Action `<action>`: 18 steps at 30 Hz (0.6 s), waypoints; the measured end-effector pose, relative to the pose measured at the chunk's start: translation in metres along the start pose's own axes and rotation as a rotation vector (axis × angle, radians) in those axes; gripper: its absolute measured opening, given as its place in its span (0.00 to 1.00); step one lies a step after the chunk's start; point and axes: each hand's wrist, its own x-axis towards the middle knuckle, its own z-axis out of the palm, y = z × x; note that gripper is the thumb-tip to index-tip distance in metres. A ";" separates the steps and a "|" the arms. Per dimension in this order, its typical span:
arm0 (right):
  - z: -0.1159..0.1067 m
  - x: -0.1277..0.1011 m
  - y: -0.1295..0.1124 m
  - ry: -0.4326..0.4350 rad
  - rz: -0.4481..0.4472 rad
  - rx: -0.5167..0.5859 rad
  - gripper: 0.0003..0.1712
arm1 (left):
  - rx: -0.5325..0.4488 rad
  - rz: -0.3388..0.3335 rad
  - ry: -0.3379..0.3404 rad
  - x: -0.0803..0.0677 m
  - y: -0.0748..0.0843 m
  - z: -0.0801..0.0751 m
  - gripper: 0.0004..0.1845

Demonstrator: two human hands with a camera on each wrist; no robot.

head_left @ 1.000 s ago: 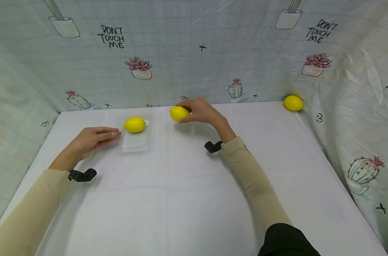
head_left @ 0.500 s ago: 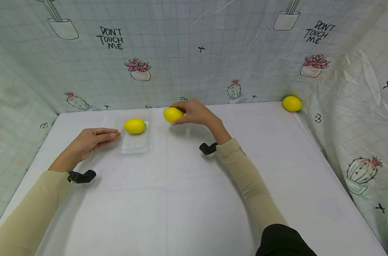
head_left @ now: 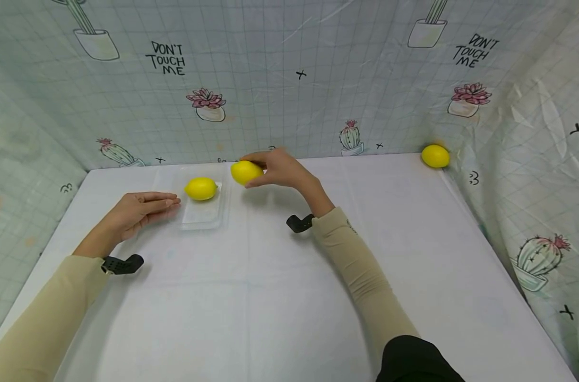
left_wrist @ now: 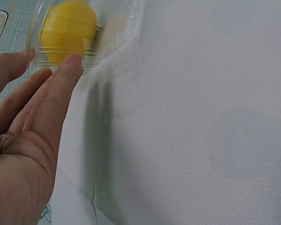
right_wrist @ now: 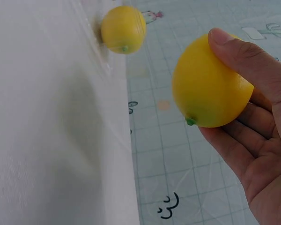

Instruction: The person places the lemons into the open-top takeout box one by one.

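The surface (head_left: 251, 302) looks to be white cloth, matt and finely woven, a little rough, with faint creases running toward the near edge. Near its far left corner, the box (head_left: 200, 216) is clear, glossy plastic, ridged along its wall. The boxed lemon (head_left: 200, 189), the held lemon (head_left: 245, 173) near the middle of the far edge and the corner lemon (head_left: 434, 156) at far right look smooth, with a soft, plastic-like sheen. Behind the far edge, the curtain (head_left: 270, 69) is thin, wrinkled and slightly shiny. The sleeves (head_left: 362, 270) are matt cloth.

Both sleeves (head_left: 48, 315) are beige, the wrist cameras (head_left: 129, 264) black, apparently plastic.
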 end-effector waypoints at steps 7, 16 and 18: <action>0.008 0.009 -0.012 -0.007 -0.017 0.038 0.40 | -0.019 -0.002 -0.030 -0.001 -0.005 -0.004 0.31; 0.012 0.028 -0.027 0.039 -0.075 0.077 0.39 | -0.034 -0.001 -0.036 0.002 -0.003 -0.005 0.31; 0.015 0.033 -0.029 0.042 -0.077 0.099 0.39 | -0.029 0.001 -0.032 0.003 -0.002 -0.005 0.31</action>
